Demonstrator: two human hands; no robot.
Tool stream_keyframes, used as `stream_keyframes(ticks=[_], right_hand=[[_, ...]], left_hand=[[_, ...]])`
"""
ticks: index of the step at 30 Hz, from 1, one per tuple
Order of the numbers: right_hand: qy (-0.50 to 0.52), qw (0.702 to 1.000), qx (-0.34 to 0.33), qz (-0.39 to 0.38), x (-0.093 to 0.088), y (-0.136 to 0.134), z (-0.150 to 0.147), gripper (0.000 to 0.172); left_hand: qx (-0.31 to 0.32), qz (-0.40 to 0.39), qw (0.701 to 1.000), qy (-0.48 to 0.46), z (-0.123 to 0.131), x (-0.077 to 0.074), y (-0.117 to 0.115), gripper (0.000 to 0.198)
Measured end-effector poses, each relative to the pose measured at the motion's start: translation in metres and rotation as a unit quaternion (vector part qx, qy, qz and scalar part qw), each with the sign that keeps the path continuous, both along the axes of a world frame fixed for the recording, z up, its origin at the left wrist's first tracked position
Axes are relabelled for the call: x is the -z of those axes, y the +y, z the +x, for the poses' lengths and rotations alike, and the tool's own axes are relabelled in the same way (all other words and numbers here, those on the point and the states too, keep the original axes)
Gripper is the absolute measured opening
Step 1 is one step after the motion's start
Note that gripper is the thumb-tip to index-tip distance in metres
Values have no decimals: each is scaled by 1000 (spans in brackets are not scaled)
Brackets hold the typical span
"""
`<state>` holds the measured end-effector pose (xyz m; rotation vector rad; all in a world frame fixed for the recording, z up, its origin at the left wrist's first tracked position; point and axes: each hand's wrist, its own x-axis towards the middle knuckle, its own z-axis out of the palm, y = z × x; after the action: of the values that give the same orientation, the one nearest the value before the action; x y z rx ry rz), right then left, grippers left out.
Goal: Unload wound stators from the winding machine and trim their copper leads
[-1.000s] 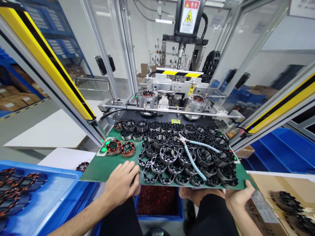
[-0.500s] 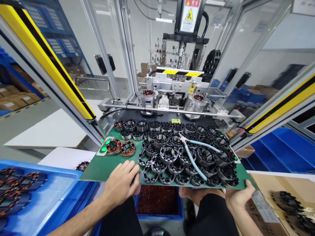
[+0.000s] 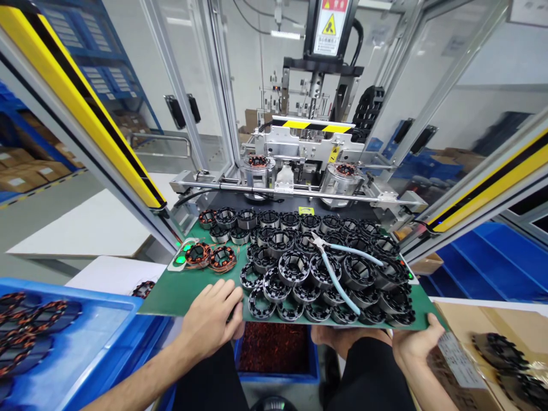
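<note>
Two hands rest at the green board, their grip unclear, with pliers lying across crowded stator cores.

Bright indoor light, stretched, blurred edges

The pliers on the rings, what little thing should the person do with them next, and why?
I'd guess the right hand should lift the pliers off the black-and-silver rings. They lie open on top, covering parts of several rings, so moving them might free those. The right hand, at the green tabletop's corner, looks nearer to them.
</note>
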<state>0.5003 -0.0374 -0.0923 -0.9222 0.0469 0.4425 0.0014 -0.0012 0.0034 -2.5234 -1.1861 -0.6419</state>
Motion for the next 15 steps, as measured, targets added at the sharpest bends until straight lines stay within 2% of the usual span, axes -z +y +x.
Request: stream_keyframes(ticks=[15], right_hand=[[-13,1000,4,5,1,1,0,37]], left_hand=[[-2,-7,1000,3,0,1,0,18]])
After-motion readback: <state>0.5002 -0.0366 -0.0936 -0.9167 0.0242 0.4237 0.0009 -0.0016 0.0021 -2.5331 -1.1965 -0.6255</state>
